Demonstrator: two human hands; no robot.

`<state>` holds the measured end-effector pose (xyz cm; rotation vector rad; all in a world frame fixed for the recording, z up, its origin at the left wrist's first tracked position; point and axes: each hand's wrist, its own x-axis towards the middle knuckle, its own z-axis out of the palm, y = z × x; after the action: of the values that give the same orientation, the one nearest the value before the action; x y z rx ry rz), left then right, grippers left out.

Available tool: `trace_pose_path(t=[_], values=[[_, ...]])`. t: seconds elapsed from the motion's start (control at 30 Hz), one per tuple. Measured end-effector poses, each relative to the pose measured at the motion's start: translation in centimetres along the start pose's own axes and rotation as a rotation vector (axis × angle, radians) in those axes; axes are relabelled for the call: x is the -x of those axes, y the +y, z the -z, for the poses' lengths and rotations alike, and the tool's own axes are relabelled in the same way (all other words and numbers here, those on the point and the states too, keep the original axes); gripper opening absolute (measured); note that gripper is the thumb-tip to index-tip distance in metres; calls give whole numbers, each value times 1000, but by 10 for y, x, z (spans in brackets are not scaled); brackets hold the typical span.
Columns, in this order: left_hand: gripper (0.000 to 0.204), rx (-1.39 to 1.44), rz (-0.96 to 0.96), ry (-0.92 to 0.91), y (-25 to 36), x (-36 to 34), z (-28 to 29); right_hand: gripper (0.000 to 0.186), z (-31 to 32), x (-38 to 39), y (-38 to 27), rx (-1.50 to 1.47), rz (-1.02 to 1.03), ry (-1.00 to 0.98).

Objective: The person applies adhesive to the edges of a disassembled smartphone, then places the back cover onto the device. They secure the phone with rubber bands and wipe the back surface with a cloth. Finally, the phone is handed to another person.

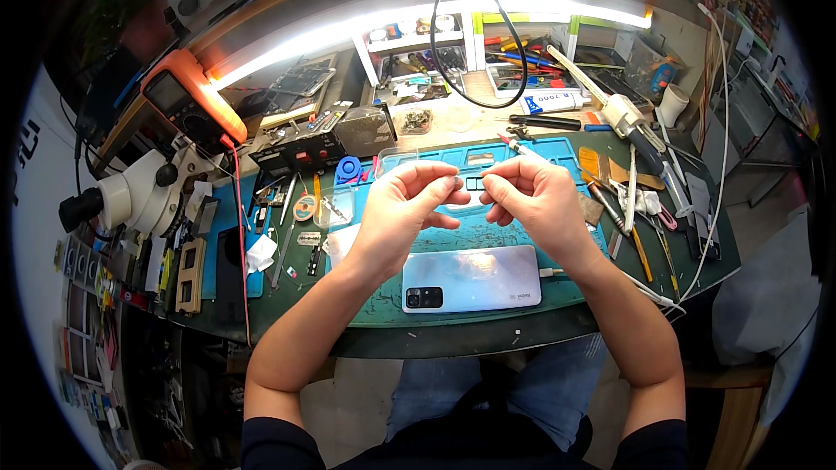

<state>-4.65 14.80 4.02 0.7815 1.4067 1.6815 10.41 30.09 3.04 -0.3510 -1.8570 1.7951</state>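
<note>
Above the blue work mat [461, 231], my two hands are close together at chest height. Between my right hand's [538, 200] thumb and forefinger is a small dark SIM tray [475, 184] with open slots. My left hand [405, 204] is closed in a pinch just beside it, with a tiny dark piece at its fingertips too small to name. Just below the hands a phone [475, 278] lies back side up, pale blue to lilac, its dark camera block at the left. A white cable [552, 272] is plugged into its right end.
An orange multimeter [187, 100] and a white microscope [131, 191] stand at the left. Tweezers, blades and small parts lie near them. To the right are a brush [597, 165], a soldering iron [640, 135] and several hand tools. A black cable loop [435, 30] hangs overhead.
</note>
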Motion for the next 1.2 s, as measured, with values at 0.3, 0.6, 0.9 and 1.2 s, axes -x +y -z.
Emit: trace_pose_path(t=[0.3,0.6,0.9,1.2], values=[[19,54,55,-31,-4,0,-3,14,-9,4,-2,169,132,96],[22,65,61,51,-8,1,-9,14,-11,5,0,172,145,70],[28,132,91,10,-11,1,-7,16,-11,6,-3,75,94,11],[30,213,106,43,-18,4,-14,16,-14,7,-4,24,37,18]])
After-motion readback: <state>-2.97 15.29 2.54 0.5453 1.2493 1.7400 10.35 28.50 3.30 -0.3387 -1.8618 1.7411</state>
